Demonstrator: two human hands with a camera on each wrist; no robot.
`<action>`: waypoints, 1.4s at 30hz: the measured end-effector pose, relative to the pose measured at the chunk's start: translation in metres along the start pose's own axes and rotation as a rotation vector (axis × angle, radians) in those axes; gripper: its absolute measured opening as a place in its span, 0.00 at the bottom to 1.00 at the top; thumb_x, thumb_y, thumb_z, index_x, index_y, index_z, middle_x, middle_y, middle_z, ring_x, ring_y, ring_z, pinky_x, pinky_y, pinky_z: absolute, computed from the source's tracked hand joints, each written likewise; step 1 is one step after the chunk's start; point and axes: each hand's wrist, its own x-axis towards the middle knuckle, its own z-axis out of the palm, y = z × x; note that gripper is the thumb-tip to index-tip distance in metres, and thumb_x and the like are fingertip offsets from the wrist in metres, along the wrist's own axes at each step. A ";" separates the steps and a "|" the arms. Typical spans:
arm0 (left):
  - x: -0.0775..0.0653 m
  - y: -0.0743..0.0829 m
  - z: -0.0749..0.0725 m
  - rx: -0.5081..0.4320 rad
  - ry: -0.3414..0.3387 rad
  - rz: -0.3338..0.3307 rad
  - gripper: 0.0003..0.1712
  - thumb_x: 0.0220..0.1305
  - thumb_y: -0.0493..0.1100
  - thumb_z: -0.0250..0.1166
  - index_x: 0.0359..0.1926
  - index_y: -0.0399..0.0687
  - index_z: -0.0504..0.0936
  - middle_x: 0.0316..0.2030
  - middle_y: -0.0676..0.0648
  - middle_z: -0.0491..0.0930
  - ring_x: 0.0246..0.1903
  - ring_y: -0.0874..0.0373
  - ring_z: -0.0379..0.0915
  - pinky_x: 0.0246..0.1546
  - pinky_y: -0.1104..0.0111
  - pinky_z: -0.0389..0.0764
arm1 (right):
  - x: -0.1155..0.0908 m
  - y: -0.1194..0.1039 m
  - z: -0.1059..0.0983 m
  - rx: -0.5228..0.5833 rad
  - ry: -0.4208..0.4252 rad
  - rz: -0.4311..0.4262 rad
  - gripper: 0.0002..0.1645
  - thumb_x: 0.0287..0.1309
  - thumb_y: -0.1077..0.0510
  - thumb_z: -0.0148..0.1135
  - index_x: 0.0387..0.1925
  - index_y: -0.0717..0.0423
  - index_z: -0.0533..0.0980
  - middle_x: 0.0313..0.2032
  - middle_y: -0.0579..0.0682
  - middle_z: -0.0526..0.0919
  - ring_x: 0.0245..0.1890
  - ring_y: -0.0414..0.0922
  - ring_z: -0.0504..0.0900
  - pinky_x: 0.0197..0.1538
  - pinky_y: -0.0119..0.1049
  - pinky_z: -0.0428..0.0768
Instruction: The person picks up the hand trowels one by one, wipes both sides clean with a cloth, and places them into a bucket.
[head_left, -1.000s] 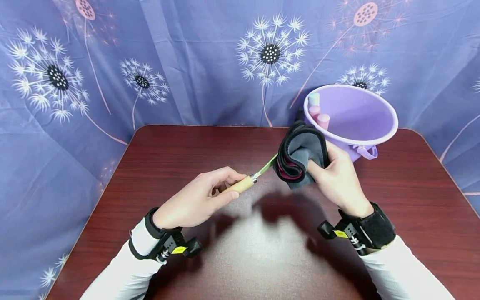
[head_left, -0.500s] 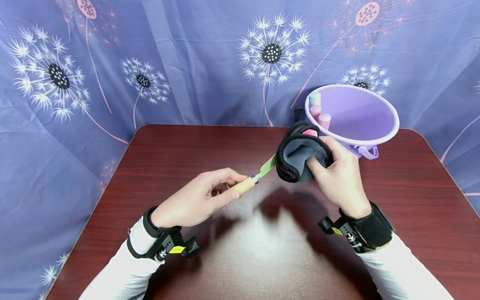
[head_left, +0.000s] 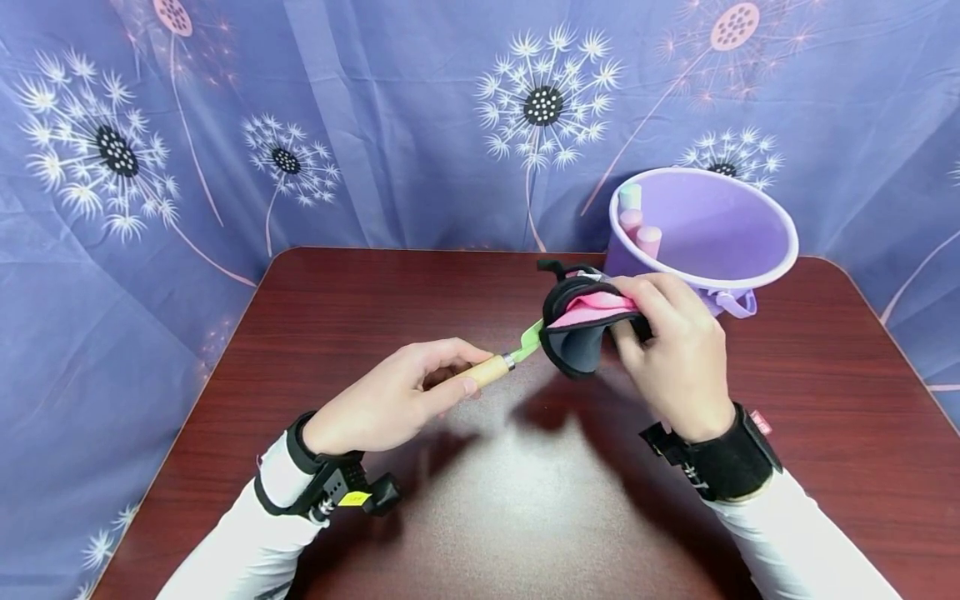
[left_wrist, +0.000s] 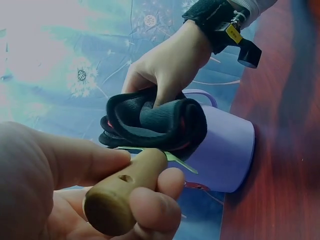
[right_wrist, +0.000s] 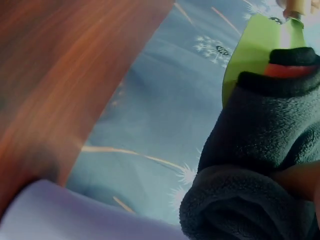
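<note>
My left hand (head_left: 397, 396) grips the wooden handle of a small garden trowel (head_left: 485, 371) between thumb and fingers. The trowel's green blade (right_wrist: 245, 55) points up and right, partly covered by a folded cloth (head_left: 581, 348). That cloth is dark grey and fleecy, with black edging and a pink side. My right hand (head_left: 678, 358) pinches it bunched against the blade, above the table. From the left wrist view, the cloth (left_wrist: 165, 117) lies behind the trowel handle (left_wrist: 125, 192), and only thin green edges of the blade show.
A purple bucket (head_left: 789, 237) stands at the table's back right, just behind my right hand. Inside it, two pink cylinders (head_left: 648, 242) and a mint one (head_left: 630, 197) lean by the left wall. A blue dandelion-print curtain (head_left: 420, 125) hangs behind the red-brown table (head_left: 375, 292).
My right hand has turned over and shifted the cloth slightly left and down, so its pink side shows. More of the green blade came into view earlier. The left hand stays nearly still.
</note>
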 end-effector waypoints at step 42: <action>0.003 -0.004 0.002 0.033 0.040 -0.015 0.12 0.82 0.45 0.57 0.58 0.59 0.84 0.30 0.54 0.78 0.26 0.61 0.69 0.29 0.68 0.70 | -0.005 -0.025 0.011 -0.019 -0.057 -0.480 0.20 0.66 0.66 0.53 0.52 0.53 0.86 0.46 0.57 0.86 0.37 0.59 0.80 0.32 0.51 0.72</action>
